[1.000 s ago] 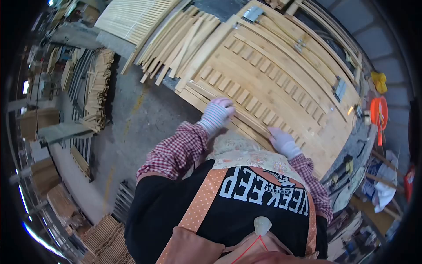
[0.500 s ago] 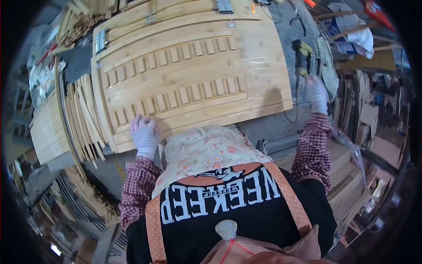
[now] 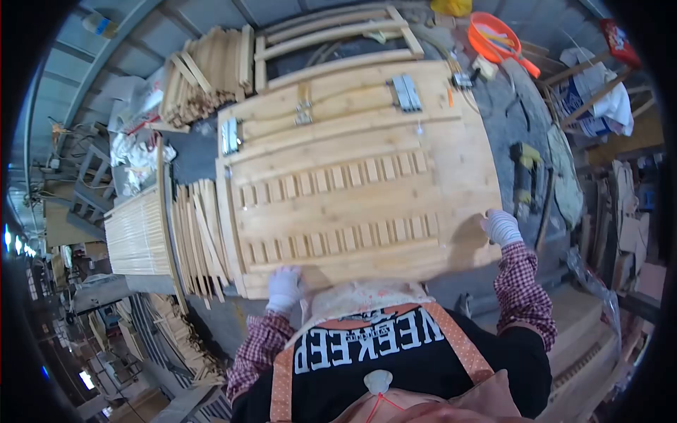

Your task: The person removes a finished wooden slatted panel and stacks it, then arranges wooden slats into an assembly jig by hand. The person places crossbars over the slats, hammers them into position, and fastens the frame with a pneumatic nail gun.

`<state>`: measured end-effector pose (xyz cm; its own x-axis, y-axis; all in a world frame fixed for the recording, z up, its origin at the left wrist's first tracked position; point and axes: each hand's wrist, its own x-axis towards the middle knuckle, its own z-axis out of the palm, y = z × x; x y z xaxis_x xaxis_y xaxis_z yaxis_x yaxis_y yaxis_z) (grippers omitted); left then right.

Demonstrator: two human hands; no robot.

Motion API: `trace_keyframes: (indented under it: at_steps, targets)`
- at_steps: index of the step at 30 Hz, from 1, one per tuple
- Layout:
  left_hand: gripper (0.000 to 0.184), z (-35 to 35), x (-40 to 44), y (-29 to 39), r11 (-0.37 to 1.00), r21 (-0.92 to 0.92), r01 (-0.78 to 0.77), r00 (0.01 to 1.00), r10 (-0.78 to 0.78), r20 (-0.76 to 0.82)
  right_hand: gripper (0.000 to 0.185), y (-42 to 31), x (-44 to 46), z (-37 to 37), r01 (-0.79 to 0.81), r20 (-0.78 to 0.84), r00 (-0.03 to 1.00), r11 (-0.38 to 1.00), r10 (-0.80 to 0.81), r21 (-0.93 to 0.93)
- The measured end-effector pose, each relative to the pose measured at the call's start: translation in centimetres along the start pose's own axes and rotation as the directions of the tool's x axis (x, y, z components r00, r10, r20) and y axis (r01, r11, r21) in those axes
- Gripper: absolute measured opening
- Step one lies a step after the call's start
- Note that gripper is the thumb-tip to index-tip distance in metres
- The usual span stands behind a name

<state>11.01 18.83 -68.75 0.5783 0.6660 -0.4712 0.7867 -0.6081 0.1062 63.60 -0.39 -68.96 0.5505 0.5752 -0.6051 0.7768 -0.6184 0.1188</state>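
Note:
In front of me lies a light wooden panel (image 3: 338, 201) with two rows of short wooden blocks. The upper row of blocks (image 3: 335, 175) and the lower row of blocks (image 3: 345, 238) run across it. My left hand (image 3: 285, 289), in a pale glove, rests on the panel's near left edge with its fingers laid on the wood. At the right edge my right hand (image 3: 503, 229), also gloved, has its fingers curled against the panel near the corner. A nail gun (image 3: 524, 176) lies on the bench beyond that hand, apart from it.
Thin wooden strips (image 3: 199, 236) lie left of the panel, beside a wrapped slatted stack (image 3: 136, 236). Metal clamp-like fittings (image 3: 405, 93) sit on its far part. Behind are a wood pile (image 3: 204, 77), a slatted frame (image 3: 335, 28) and an orange basket (image 3: 493, 37).
My right hand has moved from beside the nail gun to the panel's right edge. The left hand stays at the near edge. The view has tilted up, showing more of the far side.

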Motion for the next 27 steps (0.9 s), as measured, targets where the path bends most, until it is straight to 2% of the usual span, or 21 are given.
trace_keyframes:
  at_steps: [1,2,3,5,6,8,10,11,13,15,16,17,18,20,21,22,23,25,26,27]
  targets:
    - [0.024,-2.5,0.6,0.1,0.99,-0.107,0.096,0.976,-0.072,0.206,0.033,-1.8,0.8,-2.3,-0.023,-0.113,0.993,0.981,0.045,0.193]
    - [0.025,-1.8,0.4,-1.1,0.916,-0.381,0.125,0.987,-0.074,0.145,0.032,-4.1,2.1,-3.9,0.059,-0.283,0.959,0.959,0.023,0.277]
    - [0.026,-0.9,0.2,-2.2,0.769,-0.627,0.125,0.992,-0.09,0.089,0.03,-6.3,3.6,-5.4,0.153,-0.439,0.898,0.927,0.014,0.343]
    - [0.025,-4.4,1.5,-2.1,0.745,-0.637,0.197,0.98,-0.169,0.105,0.031,-11.0,7.5,-7.4,0.391,-0.559,0.817,0.848,-0.14,0.358]
    - [0.021,-5.0,2.3,-2.4,0.67,-0.736,0.096,0.985,-0.17,-0.027,0.031,-12.6,9.2,-8.6,0.405,-0.564,0.812,0.84,-0.149,0.361]
    - [0.019,-5.6,4.5,-3.7,0.519,-0.854,0.049,0.971,-0.226,-0.081,0.029,-16.2,12.9,-11.2,0.594,-0.643,0.677,0.781,-0.358,0.191]
    - [0.017,-8.4,7.8,-4.2,0.501,-0.865,0.002,0.936,-0.305,-0.174,0.031,-20.2,15.9,-15.8,0.576,-0.633,0.659,0.814,-0.405,0.078]
    - [0.017,-9.9,10.1,-4.9,0.539,-0.839,-0.073,0.924,-0.281,-0.26,0.031,-22.2,17.8,-17.6,0.605,-0.631,0.64,0.794,-0.439,0.061]
    - [0.016,-12.2,15.3,-6.9,0.637,-0.767,-0.069,0.891,-0.307,-0.335,0.034,-25.7,21.6,-20.5,0.665,-0.767,0.394,0.733,-0.507,-0.143]
    - [0.023,-13.4,21.5,-9.1,0.69,-0.679,-0.251,0.796,-0.251,-0.55,0.041,-29.6,23.3,-23.6,0.609,-0.745,0.352,0.743,-0.567,-0.278]
    - [0.026,-14.5,24.4,-10.1,0.681,-0.682,-0.266,0.78,-0.263,-0.568,0.041,-31.3,25.4,-23.9,0.621,-0.736,0.345,0.73,-0.582,-0.286]
    - [0.03,-15.7,27.3,-11.0,0.672,-0.685,-0.282,0.763,-0.276,-0.584,0.043,-32.5,27.7,-23.9,0.592,-0.764,0.282,0.732,-0.581,-0.338]
    - [0.035,-16.6,30.1,-12.3,0.712,-0.664,-0.227,0.746,-0.312,-0.589,0.046,-33.5,29.6,-23.9,0.558,-0.788,0.214,0.734,-0.577,-0.386]
    - [0.034,-18.7,35.3,-14.6,0.783,-0.618,-0.079,0.697,-0.4,-0.595,0.047,-34.8,32.4,-24.1,0.49,-0.594,0.564,0.811,-0.574,-0.319]
    - [0.033,-19.7,37.5,-15.5,0.792,-0.61,-0.023,0.68,-0.435,-0.59,0.047,-35.4,32.1,-25.0,0.495,-0.586,0.558,0.802,-0.588,-0.334]
    - [0.032,-20.7,39.8,-16.4,0.798,-0.601,0.03,0.66,-0.468,-0.588,0.048,-35.3,31.8,-26.2,0.477,-0.471,0.688,0.833,-0.552,-0.279]
    - [0.032,-21.6,42.2,-17.5,0.818,-0.546,0.182,0.682,-0.505,-0.529,0.049,-35.4,31.3,-27.2,0.445,-0.34,0.797,0.866,-0.499,-0.227]
    - [0.037,-24.0,44.5,-16.7,0.839,-0.417,0.351,0.67,-0.536,-0.515,0.052,-34.3,31.7,-27.0,0.452,-0.376,0.787,0.872,-0.49,-0.19]
    - [0.037,-25.0,45.2,-16.3,0.837,-0.423,0.346,0.678,-0.535,-0.504,0.052,-34.1,31.9,-26.3,0.444,-0.366,0.794,0.875,-0.485,-0.195]
    - [0.034,-26.1,45.8,-15.7,0.859,-0.278,0.429,0.685,-0.511,-0.52,0.054,-33.8,32.0,-25.6,0.537,-0.453,0.694,0.821,-0.56,-0.192]
